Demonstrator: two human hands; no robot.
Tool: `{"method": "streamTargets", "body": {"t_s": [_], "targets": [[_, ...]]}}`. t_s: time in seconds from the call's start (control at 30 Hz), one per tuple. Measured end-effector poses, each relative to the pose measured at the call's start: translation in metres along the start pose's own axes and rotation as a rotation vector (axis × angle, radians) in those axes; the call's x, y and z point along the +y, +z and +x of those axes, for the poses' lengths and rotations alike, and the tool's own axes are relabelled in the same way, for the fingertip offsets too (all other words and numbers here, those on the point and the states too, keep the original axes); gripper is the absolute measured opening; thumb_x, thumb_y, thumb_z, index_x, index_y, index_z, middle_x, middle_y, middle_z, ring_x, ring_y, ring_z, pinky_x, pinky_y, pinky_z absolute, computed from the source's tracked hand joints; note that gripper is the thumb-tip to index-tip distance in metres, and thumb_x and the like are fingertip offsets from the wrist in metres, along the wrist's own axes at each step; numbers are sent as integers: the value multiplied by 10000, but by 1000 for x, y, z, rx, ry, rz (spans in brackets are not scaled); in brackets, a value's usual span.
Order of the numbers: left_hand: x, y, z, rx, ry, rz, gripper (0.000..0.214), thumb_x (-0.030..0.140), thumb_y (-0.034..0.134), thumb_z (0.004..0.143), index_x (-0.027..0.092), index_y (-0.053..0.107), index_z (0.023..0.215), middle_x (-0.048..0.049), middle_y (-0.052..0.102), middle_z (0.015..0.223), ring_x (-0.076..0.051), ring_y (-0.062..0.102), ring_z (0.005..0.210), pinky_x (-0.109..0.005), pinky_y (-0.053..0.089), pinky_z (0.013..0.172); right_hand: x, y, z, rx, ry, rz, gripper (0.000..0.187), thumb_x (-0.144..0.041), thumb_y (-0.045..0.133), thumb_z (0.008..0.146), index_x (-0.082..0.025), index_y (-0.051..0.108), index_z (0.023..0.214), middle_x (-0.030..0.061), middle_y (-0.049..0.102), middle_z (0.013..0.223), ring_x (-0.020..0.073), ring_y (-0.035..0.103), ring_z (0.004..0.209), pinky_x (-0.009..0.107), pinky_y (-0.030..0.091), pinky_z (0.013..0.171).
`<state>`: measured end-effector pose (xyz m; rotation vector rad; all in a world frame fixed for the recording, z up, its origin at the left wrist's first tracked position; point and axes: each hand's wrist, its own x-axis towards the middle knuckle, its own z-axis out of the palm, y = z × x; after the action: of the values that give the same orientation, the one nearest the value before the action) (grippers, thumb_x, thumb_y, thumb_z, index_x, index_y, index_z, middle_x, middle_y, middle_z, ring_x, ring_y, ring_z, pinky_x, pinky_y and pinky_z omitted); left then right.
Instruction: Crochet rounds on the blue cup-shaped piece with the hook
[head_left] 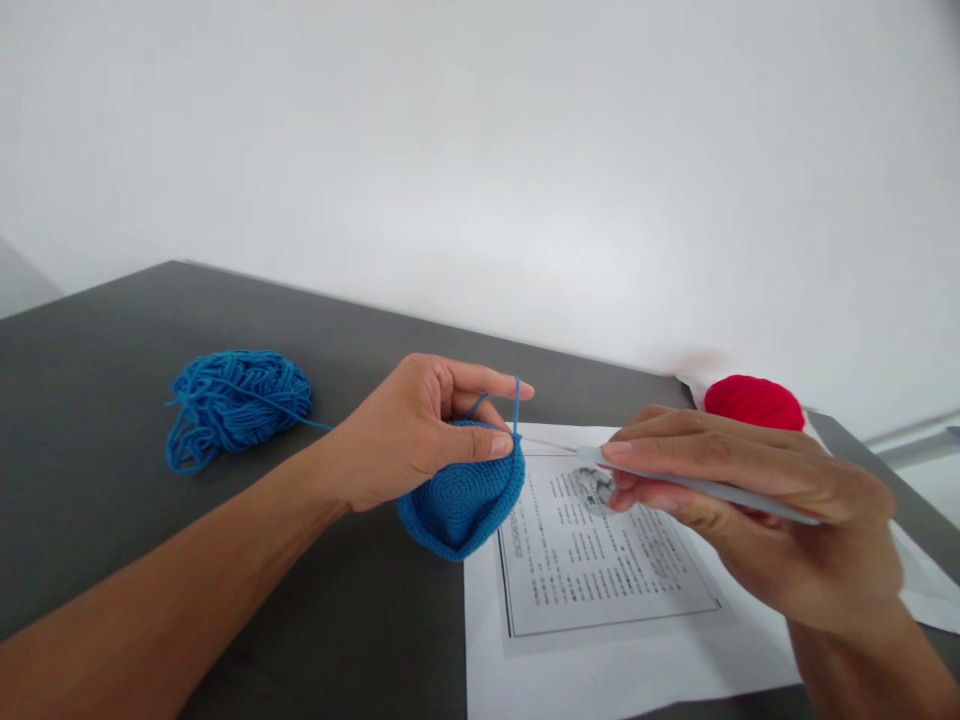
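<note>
My left hand (416,430) is pinching the blue crochet piece (461,500), many rounds done | my right hand (780,548) is gripping the hook (705,486) | blue yarn (240,400) is lying unworked

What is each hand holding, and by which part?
The left hand pinches the crochet by its upper edge, yarn over the index finger; the right hand holds the hook by its grey handle.

Soft, diffuse light brightens the wall (480,190); the print (600,560) looks blurred.
</note>
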<state>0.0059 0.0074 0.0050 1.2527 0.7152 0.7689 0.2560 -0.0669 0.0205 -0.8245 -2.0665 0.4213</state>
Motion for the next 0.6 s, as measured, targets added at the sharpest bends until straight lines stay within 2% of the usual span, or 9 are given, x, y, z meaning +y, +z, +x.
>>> {"method": "streamTargets", "body": {"t_s": [0.17, 0.4, 0.5, 0.6], "targets": [[-1, -1, 2, -44, -30, 21, 346, 75, 843, 715, 137, 834, 1055, -56, 780, 710, -112, 651, 590, -165, 482, 532, -3, -4, 0, -33, -1, -7, 428, -110, 732, 896, -307, 748, 1275, 43, 773, 826, 244, 743, 762, 368, 621, 587], [-4, -2, 0, -93, -55, 10, 281, 141, 849, 728, 139, 847, 1009, -104, 810, 767, -157, 703, 639, -214, 532, 588, -3, -1, -3, 28, 74, 122, 325, -123, 714, 912, -266, 789, 1194, 46, 760, 725, 217, 707, 617, 368, 609, 545], [-3, -2, 0, -113, -47, -5, 276, 139, 846, 732, 144, 848, 1008, -102, 810, 766, -151, 698, 637, -208, 530, 584, 2, 2, -6, 87, 193, 300, 222, -194, 720, 932, -240, 810, 1130, 70, 782, 815, 192, 726, 573, 321, 621, 498], [-1, -1, -1, -110, -23, -22, 256, 132, 837, 735, 148, 852, 990, -95, 804, 751, -143, 683, 621, -197, 513, 557, 9, 12, -6, 166, 369, 626, 160, -258, 705, 949, -194, 815, 1047, 69, 784, 799, 155, 706, 510, 235, 592, 404]]}}
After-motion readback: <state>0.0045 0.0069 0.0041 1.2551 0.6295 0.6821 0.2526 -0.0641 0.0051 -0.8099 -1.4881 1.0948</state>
